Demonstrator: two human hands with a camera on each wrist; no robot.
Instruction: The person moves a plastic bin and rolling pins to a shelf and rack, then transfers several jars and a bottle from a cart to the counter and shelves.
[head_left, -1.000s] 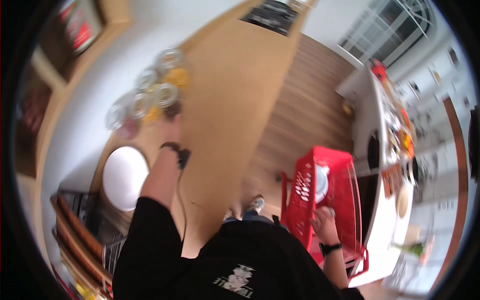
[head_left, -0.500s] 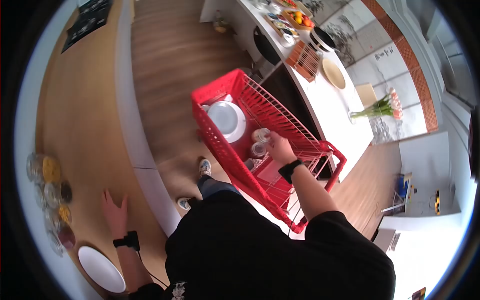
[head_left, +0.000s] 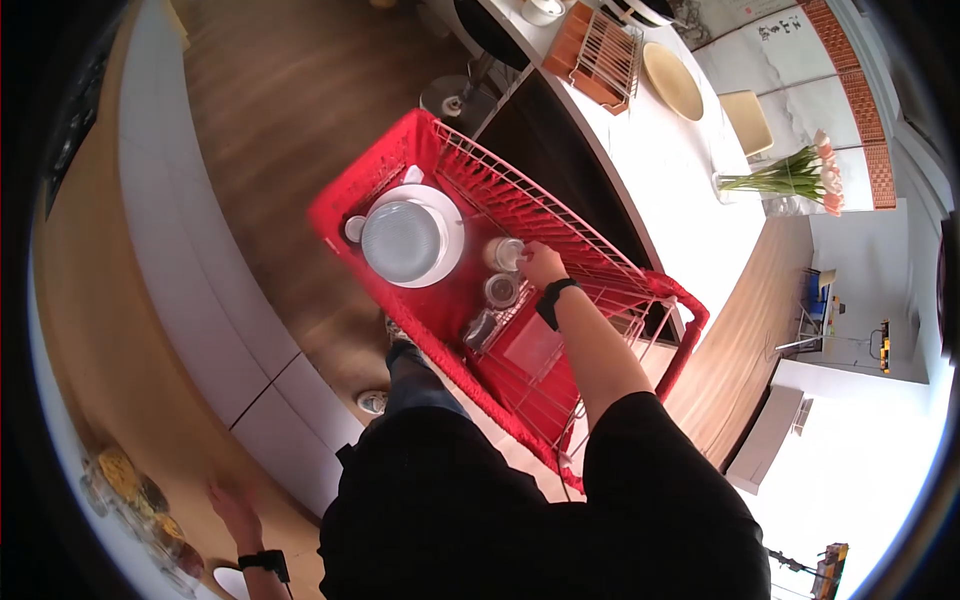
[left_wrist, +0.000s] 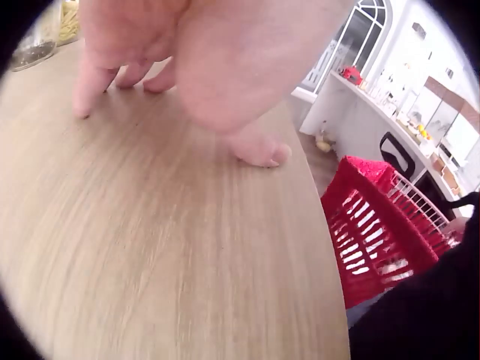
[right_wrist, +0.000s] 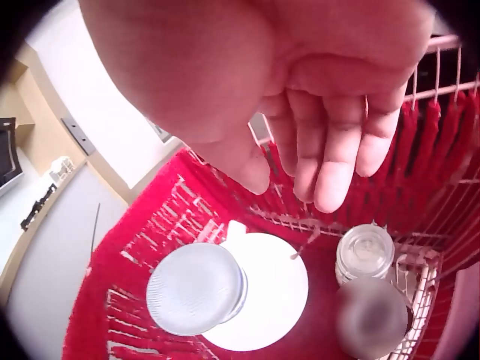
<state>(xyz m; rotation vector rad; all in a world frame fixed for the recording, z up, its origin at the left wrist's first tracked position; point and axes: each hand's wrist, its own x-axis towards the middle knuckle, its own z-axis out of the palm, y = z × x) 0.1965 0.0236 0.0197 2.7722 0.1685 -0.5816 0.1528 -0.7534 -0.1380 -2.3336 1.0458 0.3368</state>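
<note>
My right hand (head_left: 542,264) reaches into a red shopping cart (head_left: 330,205), beside a lidded glass jar (head_left: 502,254). In the right wrist view its fingers (right_wrist: 341,161) hang loosely bent with nothing between them, above that jar. Another glass jar (head_left: 501,290) and a smaller clear container (head_left: 480,328) stand close by. At the cart's far end, a ribbed pale plate (right_wrist: 196,289) lies on a larger white plate (right_wrist: 277,300). My left hand (head_left: 237,515) rests its fingertips on the wooden counter (left_wrist: 165,247), thumb spread out.
Filled glass jars (head_left: 140,500) line the counter's wall side, near a white dish (head_left: 230,580). Right of the cart stands a white table (head_left: 640,150) with a dish rack (head_left: 605,60), a yellowish plate (head_left: 673,82) and pink tulips (head_left: 800,175).
My view has turned right, from the counter toward the cart. My left hand has drawn back from the jars to the counter top. My right hand has moved from the plates to the cart's jars.
</note>
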